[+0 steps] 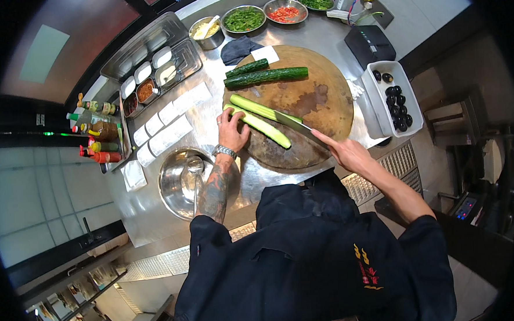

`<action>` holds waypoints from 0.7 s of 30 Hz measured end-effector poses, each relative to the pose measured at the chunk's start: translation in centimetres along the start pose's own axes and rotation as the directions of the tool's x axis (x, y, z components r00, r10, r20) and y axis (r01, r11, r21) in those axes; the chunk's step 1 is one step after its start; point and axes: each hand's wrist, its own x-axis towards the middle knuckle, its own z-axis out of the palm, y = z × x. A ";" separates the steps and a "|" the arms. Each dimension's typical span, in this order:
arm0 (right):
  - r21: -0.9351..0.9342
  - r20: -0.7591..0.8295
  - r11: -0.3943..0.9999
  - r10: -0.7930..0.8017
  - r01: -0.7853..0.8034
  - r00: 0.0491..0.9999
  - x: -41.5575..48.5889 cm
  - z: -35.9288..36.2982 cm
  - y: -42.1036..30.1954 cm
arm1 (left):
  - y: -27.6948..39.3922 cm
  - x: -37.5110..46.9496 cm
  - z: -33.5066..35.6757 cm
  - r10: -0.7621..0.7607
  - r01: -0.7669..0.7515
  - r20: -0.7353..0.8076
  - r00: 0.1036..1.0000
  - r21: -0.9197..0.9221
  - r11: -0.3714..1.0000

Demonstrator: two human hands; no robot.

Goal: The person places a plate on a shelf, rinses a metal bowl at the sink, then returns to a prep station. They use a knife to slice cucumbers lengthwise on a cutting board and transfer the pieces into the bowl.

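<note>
On a round wooden chopping board (329,82), my right hand (348,153) grips a kitchen knife (295,124). Its blade lies between a cut cucumber length (254,107) and the cucumber half (266,129) nearer my body. The near half shows its pale cut face upward. Fingers of my left hand (233,131) rest at that half's left end; whether they press on it or on the board is hard to tell. Two dark green cucumber pieces (266,76) lie farther back on the board, skin up, the shorter one behind the longer.
A steel bowl (167,182) with a ladle stands left of the board. Bowls of chopped greens (244,20) and red pepper (286,14) line the back. A white tub (372,97) of dark eggs is at right. Sauce bottles (103,130) and printed paper slips (168,139) lie left.
</note>
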 end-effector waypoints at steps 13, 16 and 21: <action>0.010 -0.063 1.000 -0.007 0.008 0.998 4.2 -3.8 -2.6 | 4.2 -2.1 2.9 0.040 -0.044 -0.044 0.998 -0.093 0.995; -0.046 -0.027 0.997 -0.061 0.059 0.998 6.0 -5.3 -5.6 | 4.3 -2.0 3.1 0.040 -0.046 -0.065 0.997 -0.096 0.994; -0.079 0.019 0.988 -0.129 0.130 0.991 8.8 -5.7 -8.8 | 4.0 -2.0 3.0 0.054 -0.060 -0.075 0.996 -0.089 0.994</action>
